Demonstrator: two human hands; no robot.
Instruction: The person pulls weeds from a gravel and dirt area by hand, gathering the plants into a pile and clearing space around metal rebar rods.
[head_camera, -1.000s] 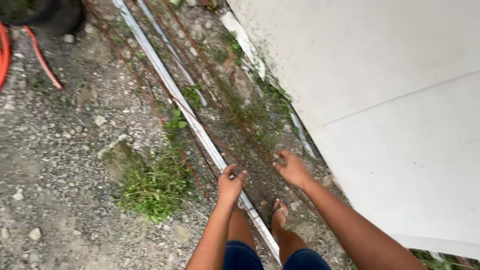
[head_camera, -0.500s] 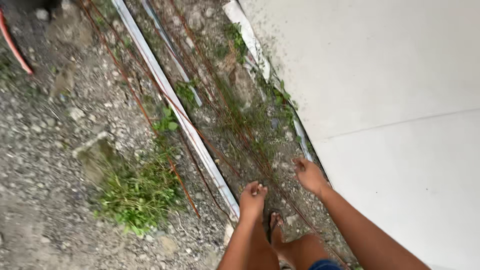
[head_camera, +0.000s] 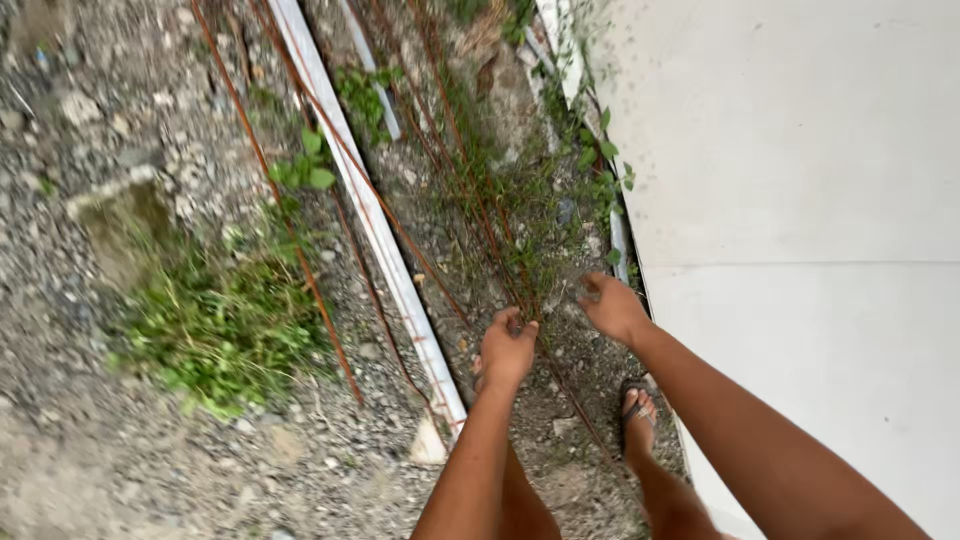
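Several thin rusty steel rods (head_camera: 450, 150) lie lengthwise on the gravel ground, running away from me among weeds. My left hand (head_camera: 507, 348) is curled over one of the rusty rods where they pass under it. Just to its right, my right hand (head_camera: 610, 305) hovers with its fingers bent, close to the rods and the wall's foot. Whether it grips anything cannot be made out. A long white metal strip (head_camera: 370, 215) lies left of the rods and ends near my left forearm.
A pale concrete wall (head_camera: 800, 180) fills the right side. A grass clump (head_camera: 225, 330) and a stone (head_camera: 115, 215) sit on the left gravel. My sandalled foot (head_camera: 637, 410) stands by the wall. A second pale strip (head_camera: 372, 75) lies farther off.
The view has moved forward along the rods. My left hand has shifted from the white strip to the rusty rods and closed. My right hand has curled its fingers.
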